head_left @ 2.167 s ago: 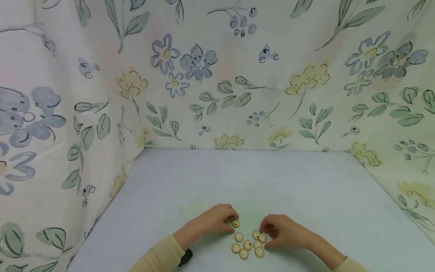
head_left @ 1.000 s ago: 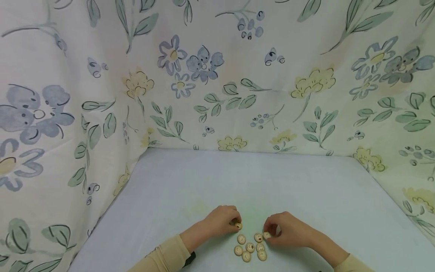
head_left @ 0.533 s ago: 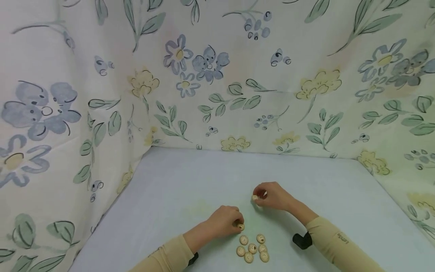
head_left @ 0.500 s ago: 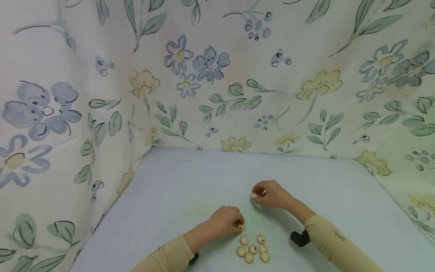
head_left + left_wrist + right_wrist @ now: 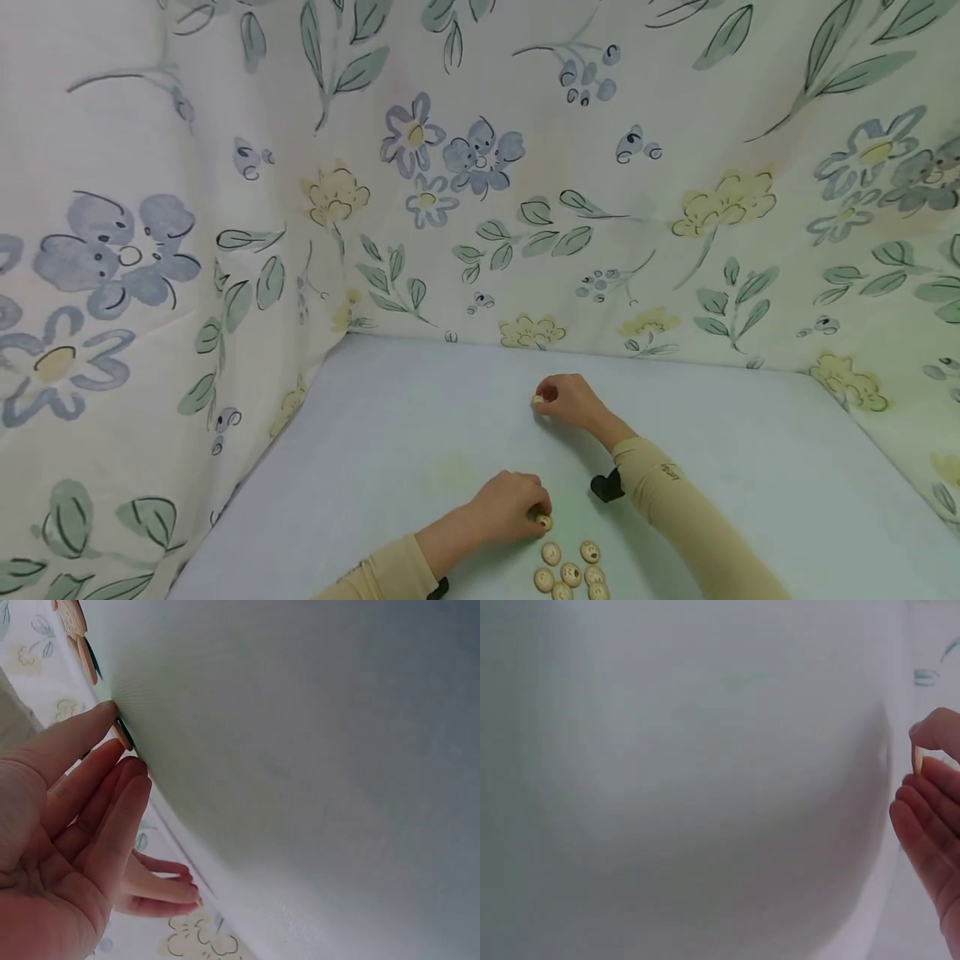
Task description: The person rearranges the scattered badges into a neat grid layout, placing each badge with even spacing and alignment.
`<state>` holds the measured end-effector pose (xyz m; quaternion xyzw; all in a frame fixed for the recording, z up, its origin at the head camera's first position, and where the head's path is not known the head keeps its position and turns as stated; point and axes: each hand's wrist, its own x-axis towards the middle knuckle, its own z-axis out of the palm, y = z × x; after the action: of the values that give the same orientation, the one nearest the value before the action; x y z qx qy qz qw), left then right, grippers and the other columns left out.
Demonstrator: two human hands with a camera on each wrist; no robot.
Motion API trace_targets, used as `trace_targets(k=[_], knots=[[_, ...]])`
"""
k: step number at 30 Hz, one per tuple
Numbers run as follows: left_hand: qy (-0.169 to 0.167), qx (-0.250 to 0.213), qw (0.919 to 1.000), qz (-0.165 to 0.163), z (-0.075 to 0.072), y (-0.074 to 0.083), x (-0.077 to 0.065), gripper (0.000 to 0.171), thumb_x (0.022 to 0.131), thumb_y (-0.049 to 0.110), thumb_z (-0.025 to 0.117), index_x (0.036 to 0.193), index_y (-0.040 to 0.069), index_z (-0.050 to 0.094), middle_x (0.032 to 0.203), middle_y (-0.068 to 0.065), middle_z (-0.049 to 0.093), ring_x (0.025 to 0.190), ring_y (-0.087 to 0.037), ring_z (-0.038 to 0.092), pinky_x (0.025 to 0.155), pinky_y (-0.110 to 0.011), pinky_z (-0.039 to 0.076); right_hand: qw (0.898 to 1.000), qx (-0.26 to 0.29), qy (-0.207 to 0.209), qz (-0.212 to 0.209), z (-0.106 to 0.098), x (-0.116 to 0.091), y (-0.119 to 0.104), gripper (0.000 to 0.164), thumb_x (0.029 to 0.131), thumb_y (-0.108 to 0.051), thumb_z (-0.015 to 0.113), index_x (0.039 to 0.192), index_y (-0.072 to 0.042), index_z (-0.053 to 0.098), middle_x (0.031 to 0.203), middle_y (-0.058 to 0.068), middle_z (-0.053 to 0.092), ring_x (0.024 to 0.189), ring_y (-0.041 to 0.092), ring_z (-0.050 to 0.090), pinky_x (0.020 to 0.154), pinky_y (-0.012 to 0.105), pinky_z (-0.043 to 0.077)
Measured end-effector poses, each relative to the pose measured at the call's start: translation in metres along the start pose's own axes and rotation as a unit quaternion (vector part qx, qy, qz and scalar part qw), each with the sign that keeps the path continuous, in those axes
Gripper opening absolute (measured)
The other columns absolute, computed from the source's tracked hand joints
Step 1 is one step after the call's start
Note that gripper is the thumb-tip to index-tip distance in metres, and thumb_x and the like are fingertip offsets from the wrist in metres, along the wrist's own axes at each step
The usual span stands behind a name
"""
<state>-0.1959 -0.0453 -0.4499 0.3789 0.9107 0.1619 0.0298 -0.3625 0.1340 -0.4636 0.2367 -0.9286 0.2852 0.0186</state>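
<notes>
My right hand (image 5: 572,402) reaches over the far part of the table and pinches a small round wooden disc (image 5: 537,401) between thumb and fingertips. In the right wrist view, that disc shows edge-on as a thin pale strip. Nearer, my left hand (image 5: 510,508) holds another wooden disc (image 5: 545,522) with a dark mark on its face, just beyond the group. The left wrist view has this disc (image 5: 122,735) edge-on between thumb and fingers, low against the tabletop. Several similar discs (image 5: 571,574) with drawn faces lie face up below the left hand.
The white table (image 5: 420,417) ends at a floral cloth (image 5: 525,250) hanging behind it, with more cloth along the left and right sides. A black wrist device (image 5: 606,486) sits under the right sleeve. Some of the near discs overlap or touch.
My right hand has picked a disc from the right of the group and carried it away and to the left. The left fingers have closed on their disc and stayed there. The head view has shifted.
</notes>
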Motion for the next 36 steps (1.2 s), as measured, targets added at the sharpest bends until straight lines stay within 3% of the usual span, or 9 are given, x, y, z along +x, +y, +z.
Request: trace_targets(k=[10, 15, 24, 36], knots=[[0.003, 0.02, 0.9998, 0.001, 0.003, 0.0, 0.002, 0.015, 0.075, 0.026, 0.082, 0.088, 0.022, 0.075, 0.075, 0.017, 0.052, 0.065, 0.006, 0.04, 0.061, -0.013, 0.032, 0.999, 0.012, 0.027, 0.04, 0.014, 0.051, 0.003, 0.014, 0.085, -0.013, 0.074, 0.095, -0.003, 0.071, 0.086, 0.004, 0.066, 0.081, 0.018, 0.058, 0.076, 0.035, 0.049], [0.016, 0.029, 0.9994, 0.007, 0.005, 0.0, 0.001, 0.015, 0.073, 0.025, 0.083, 0.086, 0.023, 0.075, 0.072, 0.018, 0.049, 0.063, 0.007, 0.038, 0.058, -0.011, 0.028, 0.998, 0.025, 0.046, 0.037, 0.022, 0.066, 0.004, 0.014, 0.084, -0.009, 0.072, 0.095, 0.0, 0.071, 0.088, 0.008, 0.067, 0.084, 0.021, 0.06, 0.079, 0.039, 0.05], [0.004, 0.006, 1.0, -0.001, 0.006, 0.003, 0.0, 0.012, 0.076, 0.023, 0.081, 0.087, 0.022, 0.075, 0.075, 0.018, 0.052, 0.064, 0.008, 0.039, 0.059, -0.011, 0.03, 0.997, 0.001, 0.071, 0.034, 0.034, 0.076, 0.005, 0.013, 0.085, -0.01, 0.072, 0.094, 0.0, 0.071, 0.086, 0.008, 0.066, 0.083, 0.022, 0.059, 0.079, 0.04, 0.049], [0.032, 0.006, 0.9993, 0.017, 0.008, -0.002, 0.002, 0.011, 0.076, 0.022, 0.081, 0.086, 0.022, 0.076, 0.072, 0.017, 0.05, 0.062, 0.008, 0.036, 0.057, -0.009, 0.028, 0.996, 0.005, 0.075, 0.045, 0.037, 0.081, 0.008, 0.015, 0.087, -0.011, 0.072, 0.096, 0.0, 0.07, 0.088, 0.008, 0.064, 0.084, 0.023, 0.058, 0.08, 0.039, 0.049]])
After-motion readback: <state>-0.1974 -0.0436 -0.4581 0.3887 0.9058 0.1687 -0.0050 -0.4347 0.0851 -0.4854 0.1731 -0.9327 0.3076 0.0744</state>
